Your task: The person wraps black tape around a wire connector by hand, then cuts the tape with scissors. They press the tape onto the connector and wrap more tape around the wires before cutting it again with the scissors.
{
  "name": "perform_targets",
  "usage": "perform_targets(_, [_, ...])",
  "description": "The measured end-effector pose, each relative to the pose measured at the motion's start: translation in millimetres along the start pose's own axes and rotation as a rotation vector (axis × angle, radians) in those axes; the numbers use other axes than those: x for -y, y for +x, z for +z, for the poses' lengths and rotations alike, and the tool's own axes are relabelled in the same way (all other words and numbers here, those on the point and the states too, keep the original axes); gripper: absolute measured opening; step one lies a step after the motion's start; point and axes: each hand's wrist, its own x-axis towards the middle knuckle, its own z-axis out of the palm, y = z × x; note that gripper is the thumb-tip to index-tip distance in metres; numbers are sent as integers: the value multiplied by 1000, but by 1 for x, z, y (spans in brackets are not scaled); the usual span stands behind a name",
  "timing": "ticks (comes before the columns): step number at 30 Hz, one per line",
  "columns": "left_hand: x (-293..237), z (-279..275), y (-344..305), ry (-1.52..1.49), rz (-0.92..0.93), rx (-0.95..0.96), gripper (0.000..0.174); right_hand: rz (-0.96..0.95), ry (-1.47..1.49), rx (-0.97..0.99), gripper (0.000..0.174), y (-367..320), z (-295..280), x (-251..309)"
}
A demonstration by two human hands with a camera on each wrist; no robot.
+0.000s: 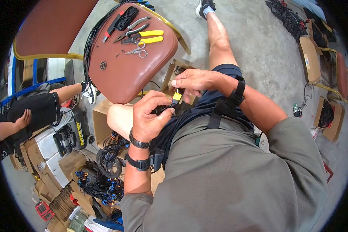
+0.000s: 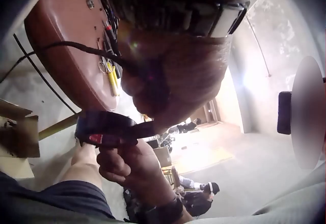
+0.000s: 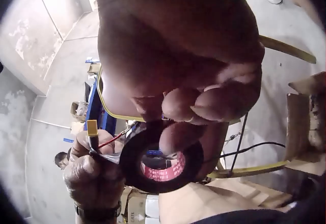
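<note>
My left hand point(image 1: 147, 116) pinches a yellow connector point(image 3: 92, 128) with a red wire point(image 3: 110, 141) beside it, above my lap in the head view. My right hand point(image 1: 199, 80) holds a roll of black electrical tape point(image 3: 128, 165), its fingers curled at the roll's hole, where a red printed core shows in the right wrist view. The two hands face each other, with the roll close beside the connector. A dark cable point(image 2: 76, 46) runs to the left hand in the left wrist view. Its fingertips are in shadow there.
A brown padded chair point(image 1: 143, 73) stands ahead, bearing yellow-handled wire strippers point(image 1: 150, 33), scissors point(image 1: 142, 53), pliers point(image 1: 139, 23) and a red knife point(image 1: 110, 31). Cardboard boxes point(image 1: 100, 120) and bundled black wires point(image 1: 98, 185) lie left. Another person's leg point(image 1: 65, 92) shows at left.
</note>
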Motion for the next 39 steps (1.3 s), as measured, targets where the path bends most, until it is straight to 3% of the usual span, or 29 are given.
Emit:
perform_targets(12, [-4, 12, -13, 52, 32, -48, 26, -58, 282, 14, 44, 4, 4, -11])
perform_targets(18, [-1, 15, -17, 56, 64, -49, 25, 14, 73, 2, 46, 10, 7, -9])
perform_targets(21, [-1, 14, -16, 65, 89, -10, 25, -28, -79, 43, 49, 10, 10, -5])
perform_targets(27, [1, 16, -14, 68, 107, 23, 26, 85, -217, 143, 56, 18, 11, -4])
perform_targets(36, [1, 18, -13, 65, 153, 35, 25, 27, -61, 99, 44, 17, 14, -1])
perform_targets(39, [1, 19, -15, 102, 156, 27, 25, -96, 31, 75, 45, 23, 12, -10])
